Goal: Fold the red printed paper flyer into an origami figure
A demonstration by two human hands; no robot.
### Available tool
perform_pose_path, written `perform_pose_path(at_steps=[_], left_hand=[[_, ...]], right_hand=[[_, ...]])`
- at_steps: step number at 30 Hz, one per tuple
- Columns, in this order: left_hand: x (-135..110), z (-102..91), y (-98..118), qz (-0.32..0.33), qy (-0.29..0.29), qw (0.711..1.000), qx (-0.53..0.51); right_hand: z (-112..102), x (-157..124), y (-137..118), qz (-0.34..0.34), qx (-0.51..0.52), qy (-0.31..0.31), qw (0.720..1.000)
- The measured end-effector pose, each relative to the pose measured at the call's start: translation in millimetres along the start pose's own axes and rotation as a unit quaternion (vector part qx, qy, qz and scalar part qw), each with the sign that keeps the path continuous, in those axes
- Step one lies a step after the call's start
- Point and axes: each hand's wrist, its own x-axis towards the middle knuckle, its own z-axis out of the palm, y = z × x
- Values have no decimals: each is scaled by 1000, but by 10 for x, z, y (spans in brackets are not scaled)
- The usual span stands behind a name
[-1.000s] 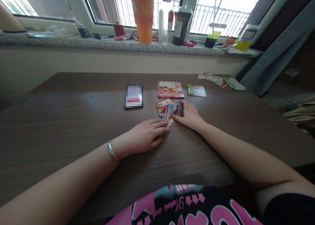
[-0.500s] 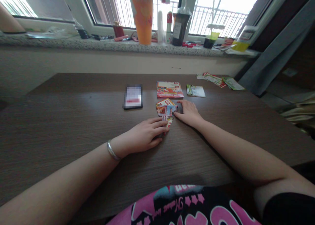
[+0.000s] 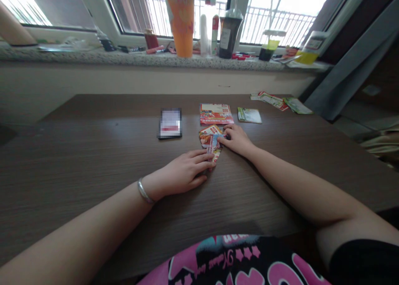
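Flyer point(image 3: 216, 114): red and orange print, pale band along far edge. Cards point(image 3: 212, 138), just nearer than flyer: red, orange, white, patch of blue. Stack point(image 3: 249, 115), right of flyer: white with green. Strips point(image 3: 274, 101), farther right of flyer: green, white, red edging. Desk point(image 3: 93, 164) under flyer: dark brown, fine-streaked. Sill point(image 3: 124, 58), beyond flyer: grey, speckled. Bangle point(image 3: 144, 191), nearer than flyer: silver. Shirt point(image 3: 229, 263), nearest: black, pink lettering, pink stars.

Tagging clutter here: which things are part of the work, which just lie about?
In use:
fanned cards, touched by left hand and right hand

Apparently just lying about, untouched:
red leaflet pile
green-and-white card pile
pixelated rectangle
orange cup
dark cup
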Motion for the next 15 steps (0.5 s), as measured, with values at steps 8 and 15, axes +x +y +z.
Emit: perform_pose_path(at_steps=[8, 15], left_hand=[[2, 9, -16, -6, -6, 1000, 3], [7, 21, -22, -6, -10, 1000, -5]], right_hand=[[14, 17, 57, -20, 18, 0, 1000], [-2, 6, 90, -28, 44, -8, 999]])
